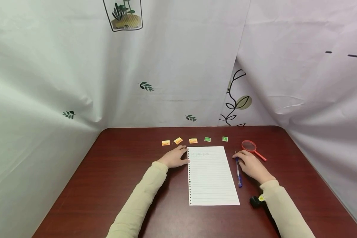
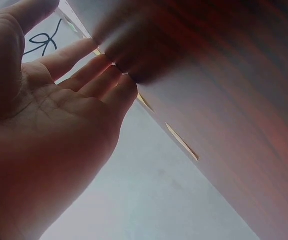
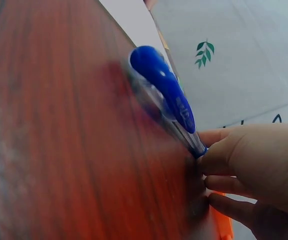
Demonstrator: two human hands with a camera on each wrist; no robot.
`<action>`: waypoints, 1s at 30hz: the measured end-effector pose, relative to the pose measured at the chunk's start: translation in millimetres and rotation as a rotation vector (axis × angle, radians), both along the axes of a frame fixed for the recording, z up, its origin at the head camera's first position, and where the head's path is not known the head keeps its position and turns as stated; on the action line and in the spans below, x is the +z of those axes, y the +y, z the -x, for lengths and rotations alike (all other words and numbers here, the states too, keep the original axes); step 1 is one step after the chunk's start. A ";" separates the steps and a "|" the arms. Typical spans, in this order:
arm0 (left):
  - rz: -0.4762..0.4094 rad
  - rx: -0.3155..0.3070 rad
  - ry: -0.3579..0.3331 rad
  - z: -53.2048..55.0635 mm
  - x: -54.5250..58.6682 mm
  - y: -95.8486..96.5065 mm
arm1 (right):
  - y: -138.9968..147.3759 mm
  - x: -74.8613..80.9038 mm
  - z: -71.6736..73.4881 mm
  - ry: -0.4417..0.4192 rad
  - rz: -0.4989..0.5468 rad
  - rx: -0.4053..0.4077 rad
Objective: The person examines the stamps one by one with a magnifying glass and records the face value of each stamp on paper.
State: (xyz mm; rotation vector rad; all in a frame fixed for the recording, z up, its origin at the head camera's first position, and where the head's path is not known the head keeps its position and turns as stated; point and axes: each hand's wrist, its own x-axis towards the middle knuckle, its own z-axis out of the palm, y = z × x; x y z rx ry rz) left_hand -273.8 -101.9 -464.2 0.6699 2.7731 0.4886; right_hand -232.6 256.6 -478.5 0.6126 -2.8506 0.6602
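Observation:
In the head view, a lined sheet of paper [image 1: 212,178] with holes down its left side lies on the table, faint writing at its top. My left hand [image 1: 175,157] rests at its upper left edge, thumb and fingertips right at the holes. The left wrist view shows that palm [image 2: 59,115] with its fingers extended. To the right of the sheet, my right hand [image 1: 252,166] pinches a blue pen [image 1: 238,173] near its tip. The pen's blue clip end [image 3: 159,80] points toward the camera in the right wrist view, low over the table.
A red magnifying glass [image 1: 260,155] lies just beyond my right hand. Orange stamps [image 1: 178,140] and green stamps [image 1: 207,139] form a row behind the sheet. A small black object [image 1: 255,201] sits by the right sleeve. The brown table [image 1: 107,185] meets a printed curtain [image 1: 181,66].

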 end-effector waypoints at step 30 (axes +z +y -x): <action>0.032 0.020 0.075 -3.5 3.0 6.6 | 13.6 1.3 1.0 -0.049 0.069 -0.040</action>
